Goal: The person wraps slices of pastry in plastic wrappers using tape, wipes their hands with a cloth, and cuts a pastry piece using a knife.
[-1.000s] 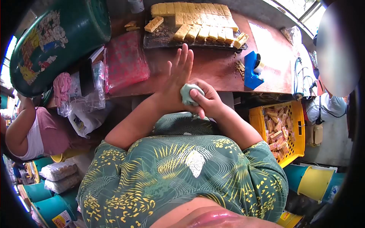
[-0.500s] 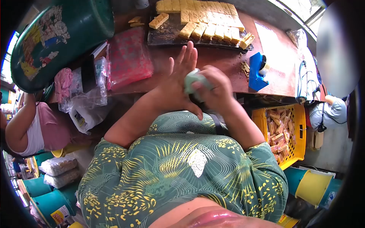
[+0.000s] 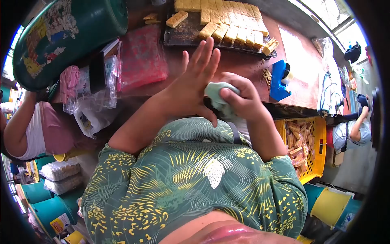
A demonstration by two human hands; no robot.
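Since the earlier frame, the right hand [image 3: 245, 97], gripping the pale-green cloth [image 3: 218, 92], has shifted right relative to the left hand [image 3: 191, 87], whose fingers spread wide. By the counter's [image 3: 302, 88] near edge, the cloth's long axis slants down-right, loose end bodyward.

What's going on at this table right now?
The person's right hand grips a pale green cloth close beside the left hand, which holds nothing, its fingers spread. Whether cloth and left hand touch is unclear. On the table, a dark tray holds cut yellow bars. A yellow crate of bar-shaped pieces stands to the person's right.
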